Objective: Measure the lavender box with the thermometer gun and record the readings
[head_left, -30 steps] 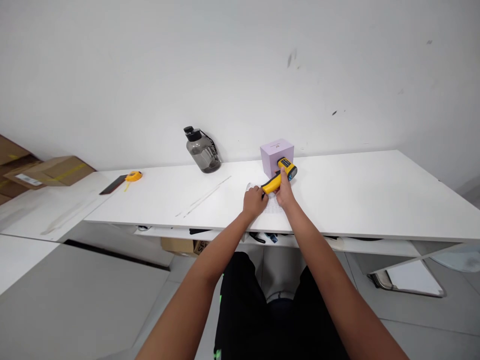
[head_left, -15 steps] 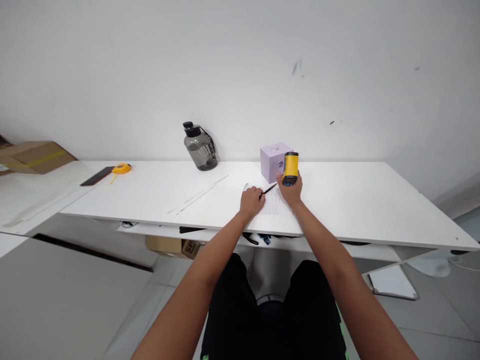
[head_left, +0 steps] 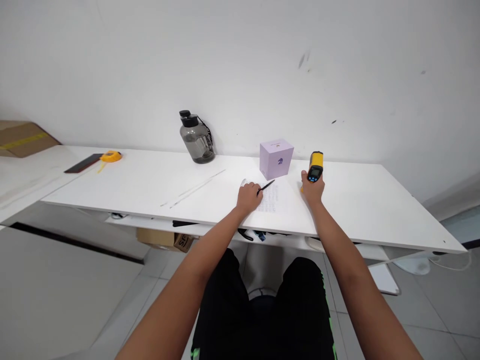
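On the white table [head_left: 375,205], a paper sheet [head_left: 268,203] is apparently steadied by the left hand [head_left: 249,198], fingers clamped on a black pen [head_left: 268,185]; a yellow meter [head_left: 316,162] is gripped in the right hand's [head_left: 313,191] wrapped fingers, screen viewer-facing, presumably for reading, right of a lilac box [head_left: 276,159].

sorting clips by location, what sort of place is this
Probably a workroom or office, though I can't tell which: there's a long white table, a taped cardboard box at the far left, and a yellow infrared thermometer in the right hand.
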`<state>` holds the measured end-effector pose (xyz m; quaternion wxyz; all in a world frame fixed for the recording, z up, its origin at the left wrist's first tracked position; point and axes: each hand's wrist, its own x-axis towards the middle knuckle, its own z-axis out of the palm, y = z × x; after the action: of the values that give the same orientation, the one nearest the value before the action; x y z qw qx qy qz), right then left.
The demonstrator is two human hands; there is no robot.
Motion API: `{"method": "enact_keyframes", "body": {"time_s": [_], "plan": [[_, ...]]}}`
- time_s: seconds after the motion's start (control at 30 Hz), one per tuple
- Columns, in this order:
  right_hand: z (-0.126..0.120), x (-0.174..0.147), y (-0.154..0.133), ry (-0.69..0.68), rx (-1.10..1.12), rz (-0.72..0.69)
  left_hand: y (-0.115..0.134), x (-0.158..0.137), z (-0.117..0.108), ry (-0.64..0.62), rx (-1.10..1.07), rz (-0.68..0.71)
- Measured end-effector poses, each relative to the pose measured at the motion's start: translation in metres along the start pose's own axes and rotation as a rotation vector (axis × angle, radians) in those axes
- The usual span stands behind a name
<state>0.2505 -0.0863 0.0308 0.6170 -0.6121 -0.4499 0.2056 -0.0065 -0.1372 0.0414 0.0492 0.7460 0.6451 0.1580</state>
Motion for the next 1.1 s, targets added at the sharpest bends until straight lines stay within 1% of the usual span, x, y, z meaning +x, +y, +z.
{"method": "enact_keyframes", "body": {"time_s": [0.17, 0.53, 0.7, 0.73, 0.8, 0.9, 1.03, 1.1], "plan": [[-0.003, -0.002, -0.007, -0.018, -0.099, 0.044, 0.001, 0.0, 0.0, -0.01, 0.007, -0.011], [-0.004, -0.001, -0.007, -0.049, -0.061, 0.096, 0.001, 0.0, -0.001, 0.0, 0.015, -0.014], [-0.006, -0.003, -0.005, -0.087, -0.112, 0.112, 0.002, 0.0, -0.003, -0.025, 0.01, -0.016], [-0.006, -0.003, -0.004, -0.098, -0.12, 0.1, 0.002, 0.0, -0.003, -0.027, 0.01, -0.016], [-0.007, -0.003, -0.001, -0.095, -0.113, 0.028, 0.003, 0.0, -0.003, -0.026, 0.008, -0.016], [-0.005, 0.0, 0.008, -0.029, -0.099, -0.121, 0.003, 0.0, -0.003, -0.024, 0.007, -0.008], [-0.003, 0.004, 0.021, 0.044, -0.129, -0.256, 0.003, -0.001, -0.003, -0.03, 0.013, -0.003], [-0.003, 0.006, 0.026, 0.087, -0.158, -0.345, 0.003, -0.001, -0.003, -0.032, 0.019, -0.007]]}}
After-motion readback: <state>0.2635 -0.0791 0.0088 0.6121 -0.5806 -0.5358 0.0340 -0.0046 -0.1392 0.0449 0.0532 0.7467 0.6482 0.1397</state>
